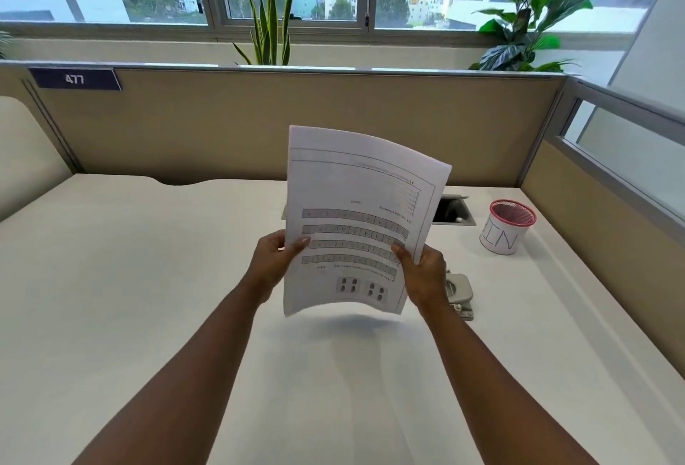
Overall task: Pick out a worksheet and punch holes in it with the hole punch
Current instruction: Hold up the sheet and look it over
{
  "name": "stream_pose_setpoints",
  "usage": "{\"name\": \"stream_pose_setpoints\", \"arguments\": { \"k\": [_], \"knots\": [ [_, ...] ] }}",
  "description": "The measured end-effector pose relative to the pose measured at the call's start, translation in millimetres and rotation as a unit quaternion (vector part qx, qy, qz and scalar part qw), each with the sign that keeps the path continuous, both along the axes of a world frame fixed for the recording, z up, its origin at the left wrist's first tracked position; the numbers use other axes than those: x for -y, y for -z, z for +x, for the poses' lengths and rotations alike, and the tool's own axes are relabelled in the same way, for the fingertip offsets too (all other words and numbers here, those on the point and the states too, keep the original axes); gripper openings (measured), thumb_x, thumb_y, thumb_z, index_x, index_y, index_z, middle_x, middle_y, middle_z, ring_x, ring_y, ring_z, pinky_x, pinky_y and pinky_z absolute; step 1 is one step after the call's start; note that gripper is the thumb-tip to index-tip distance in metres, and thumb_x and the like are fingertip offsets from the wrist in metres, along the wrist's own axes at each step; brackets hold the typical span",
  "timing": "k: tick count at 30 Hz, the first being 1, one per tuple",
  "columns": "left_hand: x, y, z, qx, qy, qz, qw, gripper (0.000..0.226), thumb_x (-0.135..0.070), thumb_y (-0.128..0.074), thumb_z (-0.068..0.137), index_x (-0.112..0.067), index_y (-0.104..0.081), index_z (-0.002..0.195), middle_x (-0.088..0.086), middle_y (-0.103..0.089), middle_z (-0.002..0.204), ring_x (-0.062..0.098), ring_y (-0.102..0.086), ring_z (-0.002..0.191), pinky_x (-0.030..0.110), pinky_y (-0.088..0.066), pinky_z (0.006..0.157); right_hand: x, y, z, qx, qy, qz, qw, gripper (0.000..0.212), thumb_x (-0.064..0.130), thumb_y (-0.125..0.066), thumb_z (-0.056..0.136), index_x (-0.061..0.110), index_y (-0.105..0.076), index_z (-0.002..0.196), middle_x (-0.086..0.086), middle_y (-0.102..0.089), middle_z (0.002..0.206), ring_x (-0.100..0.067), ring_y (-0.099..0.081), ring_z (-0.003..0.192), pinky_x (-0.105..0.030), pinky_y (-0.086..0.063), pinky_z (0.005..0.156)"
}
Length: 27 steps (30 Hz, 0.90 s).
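A white worksheet (356, 205) with printed tables and dot figures is held up above the desk, its print upside down to me. It may be more than one sheet; I cannot tell. My left hand (276, 260) pinches its left edge, thumb on the front. Gripping the right edge lower down is my right hand (422, 275). A grey hole punch (459, 292) lies on the desk just right of my right hand, partly hidden behind it.
A red mesh cup (506, 227) wrapped in paper marked "BIN" stands at the far right of the white desk (148, 297). A cable hatch (454, 210) is open behind the sheet. Beige partitions (222, 123) close the back and right sides.
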State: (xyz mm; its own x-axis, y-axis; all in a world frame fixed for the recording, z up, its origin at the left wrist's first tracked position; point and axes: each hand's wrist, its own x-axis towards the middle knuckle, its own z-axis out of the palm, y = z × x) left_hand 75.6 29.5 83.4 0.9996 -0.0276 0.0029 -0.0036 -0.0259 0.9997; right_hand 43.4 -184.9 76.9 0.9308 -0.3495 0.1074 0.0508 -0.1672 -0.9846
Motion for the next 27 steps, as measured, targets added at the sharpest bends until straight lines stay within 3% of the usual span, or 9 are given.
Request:
{"name": "stream_pose_setpoints", "arguments": {
  "k": [6,11,13,17,22,24,27],
  "knots": [
    [15.3,9.4,-7.7,0.003,-0.009,-0.012,1.0,0.021,-0.011,-0.053,0.092,-0.01,-0.059,0.112,-0.002,-0.066,0.088,0.017,-0.063,0.078,0.017,-0.056,0.06,-3.5,12.7,-4.3,-0.02,-0.006,0.015,1.0,0.029,0.014,-0.058,0.088,-0.002,-0.061,0.112,-0.004,-0.062,0.1,-0.026,-0.061,0.084,-0.031,-0.053,0.071],
    [17.3,24.0,-14.0,-0.029,-0.008,-0.002,1.0,0.031,-0.006,-0.053,0.091,-0.002,-0.057,0.122,0.005,-0.064,0.102,0.016,-0.062,0.083,0.018,-0.053,0.063,-1.0,25.9,-8.7,-0.056,-0.02,0.019,0.998,0.03,0.011,-0.06,0.087,0.001,-0.061,0.115,-0.015,-0.067,0.11,-0.034,-0.065,0.098,-0.047,-0.055,0.087],
    [17.5,22.5,-13.4,-0.031,-0.013,-0.001,0.999,0.032,-0.009,-0.052,0.092,-0.001,-0.056,0.122,0.008,-0.062,0.107,0.016,-0.061,0.082,0.019,-0.052,0.064,0.6,25.5,-8.2,-0.056,-0.022,0.019,0.998,0.03,0.009,-0.058,0.088,0.001,-0.06,0.116,-0.014,-0.066,0.11,-0.033,-0.064,0.097,-0.045,-0.055,0.086],
    [15.8,17.3,-10.2,-0.022,-0.019,-0.015,0.999,0.031,-0.008,-0.054,0.091,-0.001,-0.057,0.12,0.005,-0.064,0.102,0.012,-0.062,0.079,0.014,-0.055,0.061,2.0,21.8,-4.6,-0.044,-0.026,0.021,0.998,0.029,0.008,-0.057,0.088,0.001,-0.06,0.116,-0.007,-0.064,0.103,-0.028,-0.062,0.09,-0.039,-0.054,0.08],
    [19.6,19.7,-11.5,-0.03,-0.014,-0.018,0.999,0.029,-0.011,-0.053,0.092,-0.003,-0.058,0.118,-0.004,-0.065,0.089,0.012,-0.063,0.078,0.012,-0.055,0.057,1.7,30.6,-3.9,-0.053,-0.027,0.035,0.998,0.03,0.01,-0.059,0.087,0.002,-0.06,0.116,-0.011,-0.066,0.106,-0.031,-0.064,0.095,-0.037,-0.055,0.078],
    [21.4,18.6,-10.7,-0.032,-0.02,-0.014,0.999,0.027,-0.012,-0.052,0.092,-0.004,-0.059,0.117,-0.004,-0.065,0.087,0.012,-0.063,0.077,0.013,-0.055,0.057,2.8,29.5,-3.4,-0.05,-0.027,0.038,0.998,0.031,0.01,-0.059,0.088,0.001,-0.058,0.118,-0.015,-0.066,0.112,-0.03,-0.063,0.094,-0.031,-0.055,0.074],
    [21.8,15.2,-7.3,-0.025,-0.032,0.0,0.999,0.027,-0.013,-0.051,0.093,-0.002,-0.06,0.116,0.001,-0.067,0.088,0.015,-0.064,0.076,0.02,-0.057,0.062,5.5,23.9,-2.1,-0.034,-0.02,0.03,0.999,0.036,0.012,-0.06,0.087,0.003,-0.055,0.121,-0.013,-0.064,0.115,-0.034,-0.063,0.103,-0.036,-0.054,0.08]
  ]
}}
